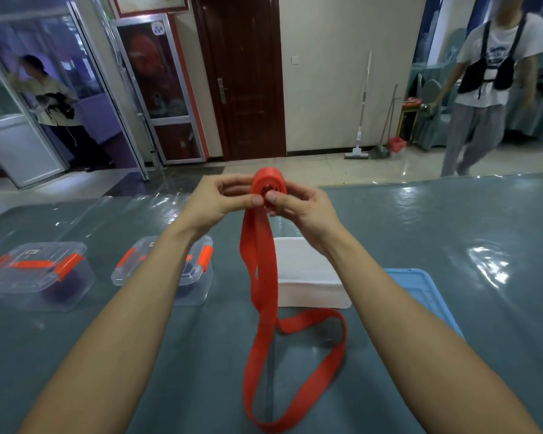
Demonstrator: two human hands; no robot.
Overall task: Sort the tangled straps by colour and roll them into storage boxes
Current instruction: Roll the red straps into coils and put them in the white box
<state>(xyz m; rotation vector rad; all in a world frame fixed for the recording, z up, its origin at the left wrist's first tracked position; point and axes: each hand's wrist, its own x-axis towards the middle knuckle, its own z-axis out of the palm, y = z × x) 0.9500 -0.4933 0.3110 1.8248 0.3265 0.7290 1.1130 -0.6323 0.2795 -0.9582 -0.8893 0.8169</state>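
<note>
A red strap point(261, 277) is partly wound into a small roll point(268, 181), held up above the table in the middle of the view. My left hand point(223, 198) pinches the roll from the left, and my right hand point(298, 205) pinches it from the right. The loose length hangs down and lies in a loop on the grey table point(452, 233) near me. Two clear storage boxes with orange latches stand at the left, one far left point(35, 274) and one nearer the middle point(170, 267), partly behind my left forearm. Each holds something dark.
A white box point(308, 277) sits behind the hanging strap, and a blue lid or tray point(420, 289) lies to its right. Beyond the table a person point(483, 89) walks at the right, another stands by the glass door at the left.
</note>
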